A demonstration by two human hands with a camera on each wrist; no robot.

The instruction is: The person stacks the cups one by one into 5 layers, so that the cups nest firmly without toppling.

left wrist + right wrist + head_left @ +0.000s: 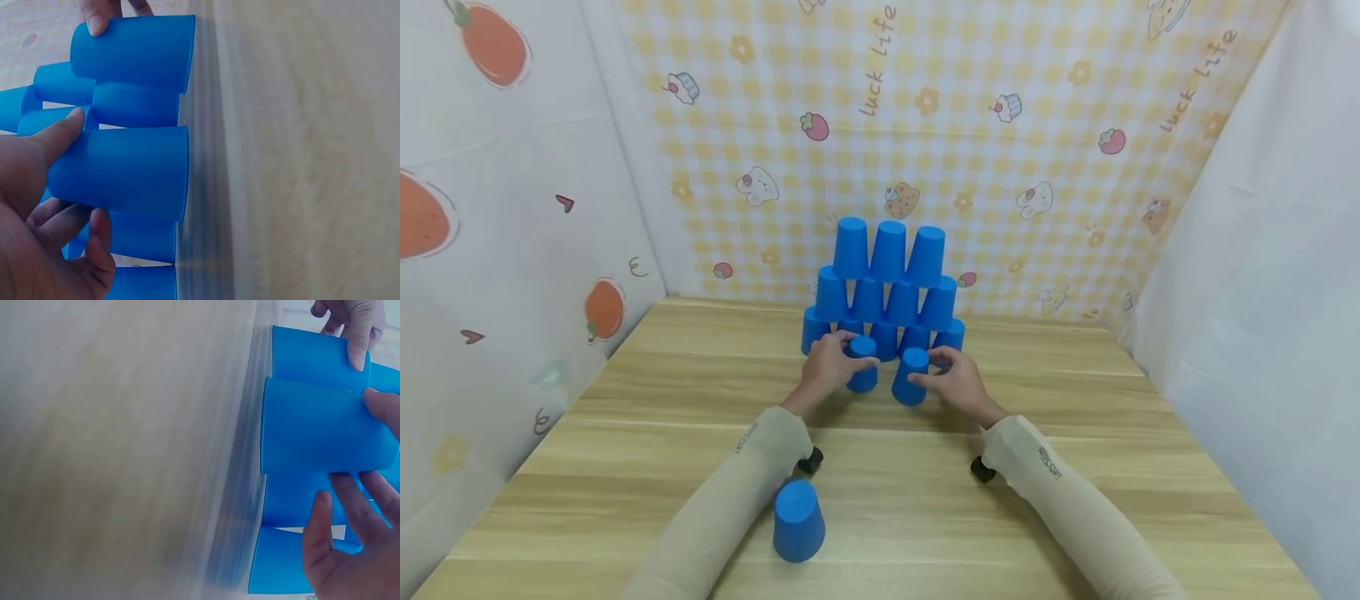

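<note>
Two upside-down blue cups stand side by side in front of a stack of matching cups. My left hand [829, 367] holds the left cup [862, 379], thumb on one side and fingers on the other, near its closed end. My right hand [961, 382] grips the right cup [910, 387] the same way. In the left wrist view, the thumb lies along the side of the left cup [125, 169]. The right wrist view shows thumb and fingertips on opposite sides of the right cup [322, 428]. A narrow gap separates the two cups in the head view.
Behind both hands rises a three-tier stack of inverted blue cups [868, 300], with three on top. Another inverted cup [799, 525] stands near the left forearm on the wooden table [895, 517]. A checked cloth [925, 150] hangs behind the table.
</note>
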